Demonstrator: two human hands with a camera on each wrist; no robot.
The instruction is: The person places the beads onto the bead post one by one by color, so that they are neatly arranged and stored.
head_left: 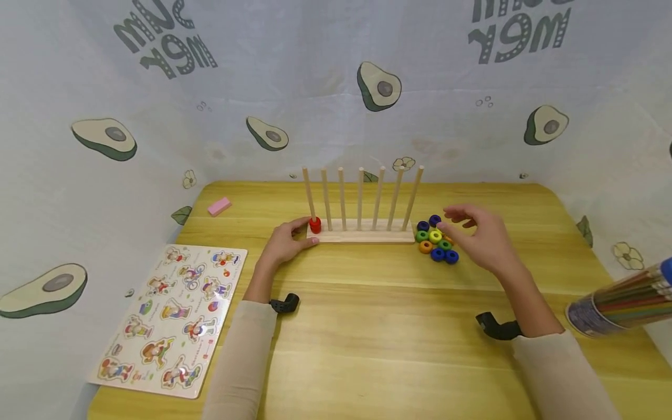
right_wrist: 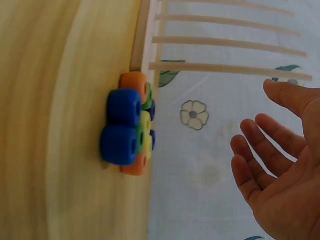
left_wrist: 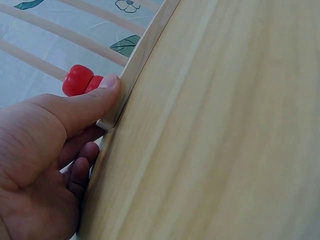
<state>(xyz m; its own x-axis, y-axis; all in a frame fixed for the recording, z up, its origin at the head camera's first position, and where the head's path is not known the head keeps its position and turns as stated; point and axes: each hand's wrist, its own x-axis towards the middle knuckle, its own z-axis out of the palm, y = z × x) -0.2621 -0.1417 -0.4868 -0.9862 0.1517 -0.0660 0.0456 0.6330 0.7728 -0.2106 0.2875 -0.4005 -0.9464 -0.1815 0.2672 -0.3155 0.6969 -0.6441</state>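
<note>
A wooden rack (head_left: 362, 236) with several upright pegs stands at the back of the table. Two red beads (left_wrist: 78, 80) are stacked at the foot of its leftmost peg (head_left: 310, 195). My left hand (head_left: 286, 242) grips the left end of the base, its thumb along the front beside the beads. Just past the rack's right end lies a cluster of beads in blue, green, yellow and orange, among them a yellow bead (head_left: 435, 236) and a blue bead (right_wrist: 119, 145). Over the right side of this cluster hovers my right hand (head_left: 483, 236), fingers loosely bent and apart, holding nothing.
On the left lies a picture puzzle board (head_left: 233, 268), with a small pink block (head_left: 219, 206) behind it. A clear tube of coloured pencils (head_left: 593, 315) stands at the right edge. Printed cloth (head_left: 325, 87) hangs behind the table and along its sides.
</note>
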